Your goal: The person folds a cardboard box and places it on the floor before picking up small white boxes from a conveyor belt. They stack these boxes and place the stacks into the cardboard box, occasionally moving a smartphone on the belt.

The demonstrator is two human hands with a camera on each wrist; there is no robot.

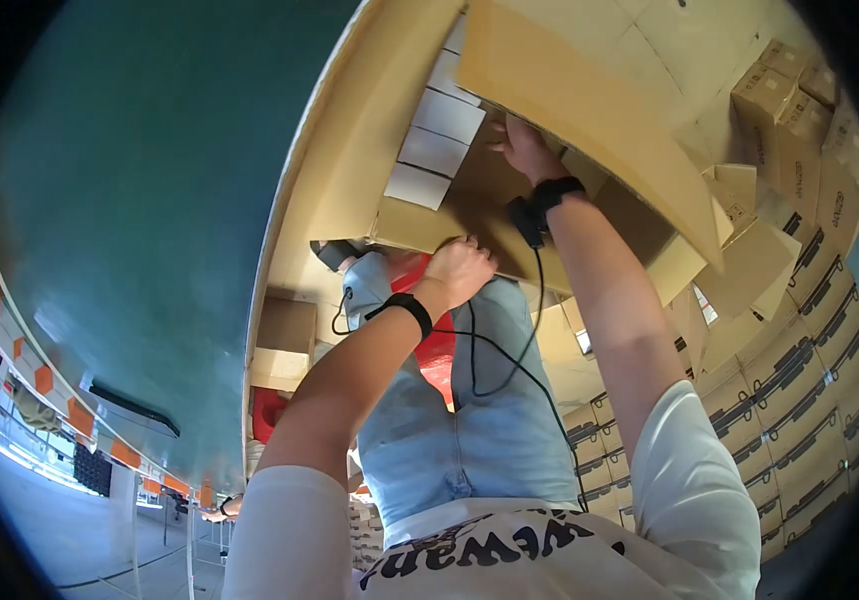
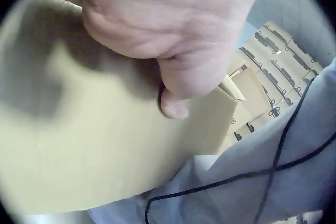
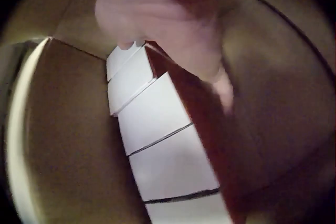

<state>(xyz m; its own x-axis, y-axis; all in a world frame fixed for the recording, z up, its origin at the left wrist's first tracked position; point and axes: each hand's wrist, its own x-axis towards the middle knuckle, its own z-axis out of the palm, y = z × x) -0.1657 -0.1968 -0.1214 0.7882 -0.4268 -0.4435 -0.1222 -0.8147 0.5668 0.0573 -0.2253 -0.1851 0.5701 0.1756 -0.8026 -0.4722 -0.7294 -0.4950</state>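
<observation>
White T-shirt (image 1: 520, 550) cloth with dark lettering fills the bottom of the head view, above light-blue jeans (image 1: 460, 440) crossed by a black cable (image 1: 520, 365). Past the knees is a large open cardboard carton (image 1: 420, 228), brown and plain, one broad flap (image 1: 590, 90) sticking out over its right side. Inside, along its left wall, white boxes (image 1: 434, 150) lie in a close row: smooth, blank, flat-faced blocks with crisp edges and thin dark seams between them, their sides reddish-brown in the right wrist view. The left hand (image 1: 462, 270) is closed round the carton's near edge, its thumb against the cardboard. The right hand (image 1: 528, 150) reaches inside, fingers loosely extended beside the row; whether they touch a box, I cannot tell. A green table (image 1: 170, 200) spans the left, and stacked cartons (image 1: 800, 400) stand at right.
</observation>
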